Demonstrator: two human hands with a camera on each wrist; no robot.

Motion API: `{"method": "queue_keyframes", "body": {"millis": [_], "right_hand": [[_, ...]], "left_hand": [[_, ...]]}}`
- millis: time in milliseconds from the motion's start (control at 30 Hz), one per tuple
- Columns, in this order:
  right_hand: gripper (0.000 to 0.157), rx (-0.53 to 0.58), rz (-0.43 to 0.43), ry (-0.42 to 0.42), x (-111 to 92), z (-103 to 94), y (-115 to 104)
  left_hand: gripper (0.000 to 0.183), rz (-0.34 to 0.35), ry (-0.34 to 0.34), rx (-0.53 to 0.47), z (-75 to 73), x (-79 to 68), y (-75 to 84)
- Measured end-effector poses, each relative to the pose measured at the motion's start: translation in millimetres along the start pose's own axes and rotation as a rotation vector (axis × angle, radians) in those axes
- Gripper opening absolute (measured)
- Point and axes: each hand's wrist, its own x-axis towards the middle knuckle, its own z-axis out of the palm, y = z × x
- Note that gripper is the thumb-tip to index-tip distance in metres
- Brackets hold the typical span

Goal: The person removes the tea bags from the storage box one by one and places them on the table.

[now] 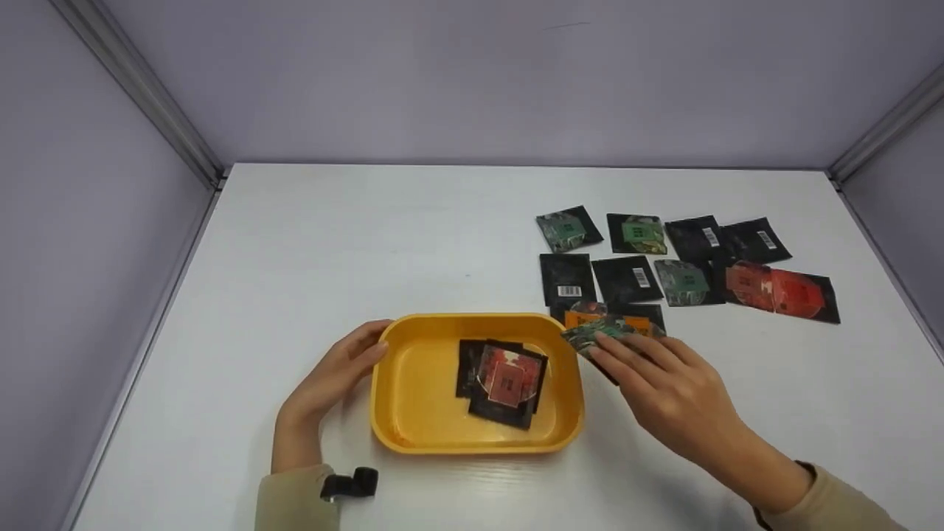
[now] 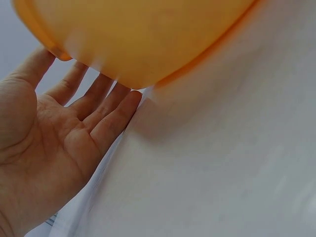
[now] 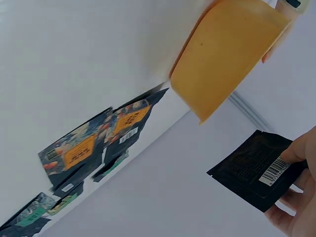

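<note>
A yellow plastic container (image 1: pixel 413 383) stands in front of me, with several black sachets inside; a red-printed sachet (image 1: pixel 507 385) lies on top. My left hand (image 1: pixel 335 376) touches the container's left end. In the left wrist view, the fairly straight fingers (image 2: pixel 103 94) of that hand rest against the outer wall. My right hand (image 1: pixel 675 391) pinches a sachet (image 3: pixel 254 170) just off the container's right rim. The held sachet has a green printed face, seen in the head view, and a black back with a barcode, seen in the right wrist view.
Orange-labelled sachets (image 1: pixel 586 313) lie on the white table (image 1: pixel 332 243) near my right hand, partly hidden by it. Beyond them are more sachets, including a green one (image 1: pixel 568 228), black ones (image 1: pixel 627 279) and red ones (image 1: pixel 800 295). Walls enclose the table.
</note>
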Motion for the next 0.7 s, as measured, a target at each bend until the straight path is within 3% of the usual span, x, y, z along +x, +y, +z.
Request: {"method": "queue_keyframes", "body": {"millis": [267,400,500,700], "right_hand": [[0.038,-0.073,0.097,-0.049,-24.5,-3.4,33.2],[0.028,-0.071,0.153,-0.14,-38.0,-7.4,50.3],[0.042,-0.06,0.156,-0.186,-48.6,-7.0,64.4],[0.051,-0.09,0.127,-0.253,-66.2,-2.0,89.3]], "left_hand": [[0.043,-0.005,0.001,0.01,-1.8,0.9,0.2],[0.043,-0.011,0.006,0.012,-1.5,0.6,-0.2],[0.042,-0.018,0.014,0.017,-0.4,0.0,-0.2],[0.042,-0.014,0.006,-0.002,0.2,-0.6,0.0]]}}
